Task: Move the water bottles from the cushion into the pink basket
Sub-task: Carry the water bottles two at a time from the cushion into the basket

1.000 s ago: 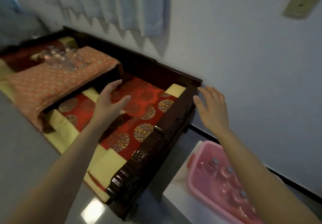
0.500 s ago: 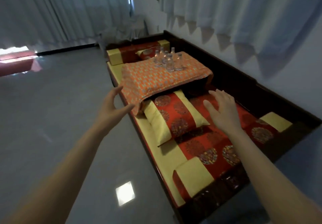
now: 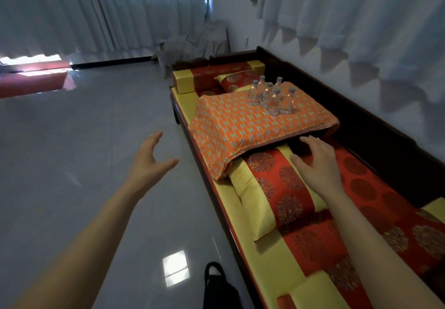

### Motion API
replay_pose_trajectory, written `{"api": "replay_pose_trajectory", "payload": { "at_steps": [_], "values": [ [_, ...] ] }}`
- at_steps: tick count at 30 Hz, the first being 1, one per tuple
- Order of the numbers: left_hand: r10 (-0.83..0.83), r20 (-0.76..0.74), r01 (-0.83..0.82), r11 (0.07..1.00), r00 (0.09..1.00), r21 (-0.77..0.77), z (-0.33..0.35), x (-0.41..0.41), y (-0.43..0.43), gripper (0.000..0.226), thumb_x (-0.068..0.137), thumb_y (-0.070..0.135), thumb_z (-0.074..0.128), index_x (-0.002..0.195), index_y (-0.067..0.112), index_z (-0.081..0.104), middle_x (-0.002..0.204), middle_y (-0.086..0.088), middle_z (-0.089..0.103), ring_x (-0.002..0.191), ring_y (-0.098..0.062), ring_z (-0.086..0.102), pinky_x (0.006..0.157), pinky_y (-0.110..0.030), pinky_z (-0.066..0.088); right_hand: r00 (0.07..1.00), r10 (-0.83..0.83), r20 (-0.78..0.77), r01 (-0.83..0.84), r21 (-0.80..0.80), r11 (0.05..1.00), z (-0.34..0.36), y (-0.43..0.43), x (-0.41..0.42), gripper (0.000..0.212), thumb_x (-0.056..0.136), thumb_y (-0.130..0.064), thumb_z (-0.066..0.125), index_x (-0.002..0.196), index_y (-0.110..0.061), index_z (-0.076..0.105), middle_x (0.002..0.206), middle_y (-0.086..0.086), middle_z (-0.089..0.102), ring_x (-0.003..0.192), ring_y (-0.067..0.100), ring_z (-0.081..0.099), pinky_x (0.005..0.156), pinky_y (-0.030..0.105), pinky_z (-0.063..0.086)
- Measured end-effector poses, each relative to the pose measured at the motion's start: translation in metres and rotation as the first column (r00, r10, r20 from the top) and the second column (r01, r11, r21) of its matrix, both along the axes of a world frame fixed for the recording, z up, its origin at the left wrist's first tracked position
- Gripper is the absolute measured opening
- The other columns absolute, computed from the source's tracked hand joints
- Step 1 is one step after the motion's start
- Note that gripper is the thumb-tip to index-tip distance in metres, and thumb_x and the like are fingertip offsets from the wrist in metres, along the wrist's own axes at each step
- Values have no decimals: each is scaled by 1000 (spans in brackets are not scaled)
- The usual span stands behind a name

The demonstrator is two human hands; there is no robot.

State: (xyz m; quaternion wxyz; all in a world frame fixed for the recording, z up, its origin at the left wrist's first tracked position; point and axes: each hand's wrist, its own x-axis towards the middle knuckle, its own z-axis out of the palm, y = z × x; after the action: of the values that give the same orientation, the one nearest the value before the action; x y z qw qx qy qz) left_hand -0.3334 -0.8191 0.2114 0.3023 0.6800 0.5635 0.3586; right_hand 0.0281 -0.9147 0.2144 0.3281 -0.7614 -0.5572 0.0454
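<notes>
Several clear water bottles (image 3: 271,97) with pale caps stand upright in a cluster on the far part of an orange patterned cushion (image 3: 243,128) on a long dark wooden bench. My left hand (image 3: 149,162) hovers over the grey floor, fingers spread, holding nothing. My right hand (image 3: 315,162) is stretched out with relaxed fingers over a red-and-yellow pillow (image 3: 272,188), just short of the cushion's near edge and well short of the bottles. The pink basket is out of view.
The bench (image 3: 375,125) runs along the right wall under pale curtains, with more red-and-yellow cushions (image 3: 212,77) at its far end. A black bag (image 3: 216,284) sits on the glossy floor by the bench's near end. A red object (image 3: 31,82) lies far left.
The view has swung left, away from the pink basket and wall, then closer along the bench. The bottles and orange cushion now lie ahead, and both empty hands have advanced toward them.
</notes>
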Motion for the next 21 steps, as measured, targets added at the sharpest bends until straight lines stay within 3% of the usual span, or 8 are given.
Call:
{"api": "replay_pose_trajectory", "payload": {
  "at_steps": [5,9,14,21],
  "values": [
    [-4,12,5,1000,1000,-18,-7,-1,108,80,79,17,75,147,15,32,153,-4,33,139,-18,32,111,-33,27,1000,-13,-8,13,26,1000,-15,108,-2,52,89,-36,61,135,-15,48,142,7,47,136,26,31,108,43,31],
    [7,17,-7,999,1000,-42,-7,4,186,80,80,22,75,147,16,31,153,-3,33,139,-17,32,111,-33,27,1000,-6,-6,6,9,1000,-23,188,1,49,90,-36,59,133,-12,50,141,8,47,134,28,33,107,42,30],
    [44,66,-39,996,997,-82,-8,9,280,67,88,44,60,146,22,34,153,0,33,140,-16,31,112,-36,26,1000,20,4,-20,-36,999,-22,286,-7,48,92,-36,57,133,-12,51,142,10,47,135,31,34,111,46,28],
    [5,63,0,997,998,-74,-16,21,423,64,90,47,56,146,24,34,153,1,34,140,-16,31,111,-38,28,999,-36,24,37,-27,999,-28,398,-6,42,90,-30,61,128,-13,54,137,8,51,131,30,38,110,42,27]
  ]
}}
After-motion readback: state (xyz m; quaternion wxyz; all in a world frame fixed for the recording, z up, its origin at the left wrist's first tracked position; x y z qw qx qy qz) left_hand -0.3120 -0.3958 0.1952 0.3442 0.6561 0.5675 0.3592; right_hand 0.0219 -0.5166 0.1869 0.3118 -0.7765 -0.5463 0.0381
